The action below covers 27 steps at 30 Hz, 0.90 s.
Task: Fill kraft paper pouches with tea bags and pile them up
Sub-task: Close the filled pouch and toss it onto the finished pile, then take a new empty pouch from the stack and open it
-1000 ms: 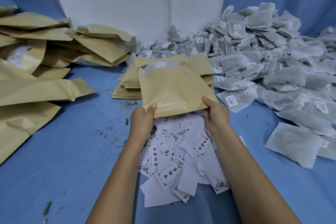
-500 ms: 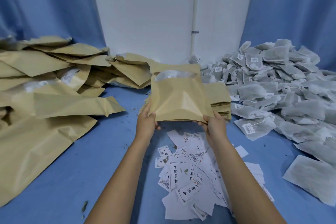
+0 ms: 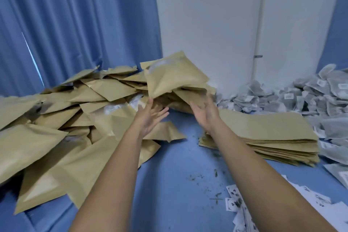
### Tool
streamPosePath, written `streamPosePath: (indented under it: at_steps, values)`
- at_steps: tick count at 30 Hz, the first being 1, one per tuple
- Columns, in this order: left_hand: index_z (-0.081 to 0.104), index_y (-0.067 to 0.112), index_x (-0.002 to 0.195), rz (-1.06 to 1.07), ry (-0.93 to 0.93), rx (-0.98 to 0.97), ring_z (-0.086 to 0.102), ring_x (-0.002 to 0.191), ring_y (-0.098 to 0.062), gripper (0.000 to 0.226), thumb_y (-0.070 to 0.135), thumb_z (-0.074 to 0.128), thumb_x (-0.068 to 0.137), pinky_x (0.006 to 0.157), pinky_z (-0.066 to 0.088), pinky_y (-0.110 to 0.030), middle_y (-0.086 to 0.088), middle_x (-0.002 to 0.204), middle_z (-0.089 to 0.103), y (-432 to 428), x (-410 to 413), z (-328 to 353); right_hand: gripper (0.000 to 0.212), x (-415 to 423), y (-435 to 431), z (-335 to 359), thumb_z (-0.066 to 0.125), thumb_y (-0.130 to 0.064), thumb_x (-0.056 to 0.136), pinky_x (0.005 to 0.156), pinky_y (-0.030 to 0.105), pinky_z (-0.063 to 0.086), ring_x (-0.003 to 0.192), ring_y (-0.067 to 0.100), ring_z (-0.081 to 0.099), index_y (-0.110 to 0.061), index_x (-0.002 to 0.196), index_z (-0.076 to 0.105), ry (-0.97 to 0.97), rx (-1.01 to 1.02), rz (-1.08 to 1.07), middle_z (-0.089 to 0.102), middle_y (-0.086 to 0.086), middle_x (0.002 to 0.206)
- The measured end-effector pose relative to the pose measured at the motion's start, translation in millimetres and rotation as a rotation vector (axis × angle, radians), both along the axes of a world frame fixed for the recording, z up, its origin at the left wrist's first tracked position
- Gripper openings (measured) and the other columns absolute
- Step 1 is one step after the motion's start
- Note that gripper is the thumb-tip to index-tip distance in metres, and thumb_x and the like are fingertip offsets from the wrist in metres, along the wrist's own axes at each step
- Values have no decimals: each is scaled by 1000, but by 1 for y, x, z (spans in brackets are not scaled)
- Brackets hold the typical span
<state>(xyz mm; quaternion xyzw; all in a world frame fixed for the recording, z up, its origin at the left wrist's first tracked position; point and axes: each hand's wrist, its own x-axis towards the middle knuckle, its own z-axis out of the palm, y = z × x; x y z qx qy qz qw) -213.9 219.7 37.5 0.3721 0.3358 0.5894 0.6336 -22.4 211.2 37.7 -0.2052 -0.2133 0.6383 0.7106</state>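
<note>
The kraft pouch (image 3: 175, 79) is airborne just above and beyond the left grip (image 3: 148, 117) and right grip (image 3: 206, 117), windowed mouth end pointing up and away, long axis running across between them. Both grips are open, fingers straight, holding nothing, with the left fingertips (image 3: 151, 102) nearer its lower corner. Beyond and left of the grips, the heap of filled pouches (image 3: 75, 103) waits on the desk (image 3: 178, 165).

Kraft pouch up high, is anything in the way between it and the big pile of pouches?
No, nothing visible is. The kraft pouch is right over the back of the pile of filled pouches, just above the open left hand and right hand.
</note>
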Motion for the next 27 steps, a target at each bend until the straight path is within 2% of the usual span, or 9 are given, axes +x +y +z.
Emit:
streamPosePath:
  at_steps: [2,4,8,11,14,17,20,22,27]
  values:
    - [-4,22,150,-90,415,-53,58,110,-38,82,36,54,94,93,48,-49,-25,144,36,4,-5,19,58,-10,14,10,46,-36,97,110,36,36,129,31,45,-4,142,28,-126,-16,145,36,11,140]
    - [35,14,139,-138,717,-21,58,111,-34,55,41,52,94,89,50,-47,-16,140,43,0,7,17,30,-21,14,-2,47,-23,98,91,32,50,109,31,60,-1,118,51,-383,17,166,52,11,127]
    - [62,11,109,-225,703,24,62,93,-26,35,40,46,97,85,53,-43,-11,104,64,-8,47,-3,22,-35,-2,-35,44,2,90,79,34,57,84,28,67,-4,89,66,-766,45,105,67,17,93]
    - [64,0,105,-106,790,98,63,87,-27,27,20,47,98,85,55,-43,-20,97,64,-9,75,-20,29,-24,-11,-47,41,8,86,92,47,51,90,33,64,-3,91,67,-906,4,-11,66,20,89]
    - [64,-1,107,-88,897,180,63,88,-28,25,14,47,97,84,55,-41,-21,101,65,-11,101,-33,27,7,-22,-56,46,5,83,82,40,50,84,25,63,-8,91,69,-1116,53,-86,67,14,85]
    - [64,4,113,-97,1138,343,60,103,-22,26,18,52,95,87,45,-27,-10,112,66,-18,127,-47,37,69,-25,-72,54,-18,86,97,34,39,120,27,51,-8,122,57,-1880,-27,-361,56,14,128]
    - [66,10,111,-112,1241,443,59,104,-20,23,20,57,92,78,40,-21,-6,113,64,-27,152,-62,73,151,-40,-94,40,-53,91,117,43,3,146,29,5,-9,147,22,-2477,-455,-320,9,16,157]
    - [64,11,113,-125,1296,535,56,106,-22,24,20,58,91,82,42,-25,-8,116,60,-33,170,-74,64,188,-60,-107,31,-52,95,116,45,4,144,29,11,-11,145,27,-2527,-599,-279,17,15,155]
    - [49,20,131,-67,1512,832,45,120,-20,44,25,61,89,97,40,-32,-1,133,46,-61,219,-101,26,211,-104,-122,46,-11,89,91,32,30,109,23,47,-18,110,60,-2592,-234,-613,58,1,113]
